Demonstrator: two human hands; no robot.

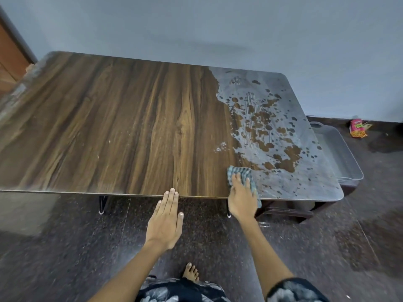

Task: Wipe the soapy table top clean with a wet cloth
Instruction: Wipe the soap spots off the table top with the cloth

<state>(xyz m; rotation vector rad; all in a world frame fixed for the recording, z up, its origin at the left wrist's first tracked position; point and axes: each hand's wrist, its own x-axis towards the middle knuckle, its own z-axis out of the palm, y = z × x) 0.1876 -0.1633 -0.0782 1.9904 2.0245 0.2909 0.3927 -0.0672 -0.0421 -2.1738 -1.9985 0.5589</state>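
Observation:
The wooden table top (122,118) fills the middle of the head view. Its right third carries a grey soapy film (283,118) broken by brown bare spots; the left and middle show plain wood grain. A blue-grey checked cloth (241,172) lies on the table near the front edge, at the border of the soapy area. My right hand (242,197) presses flat on the cloth and holds it down. My left hand (166,221) is flat with fingers together, its fingertips touching the table's front edge, nothing in it.
A grey plastic tray (340,153) rests on a low dark stool (287,212) just beyond the table's right end. A red and yellow packet (357,128) lies on the dark floor by the wall. My bare foot (191,272) stands below the table edge.

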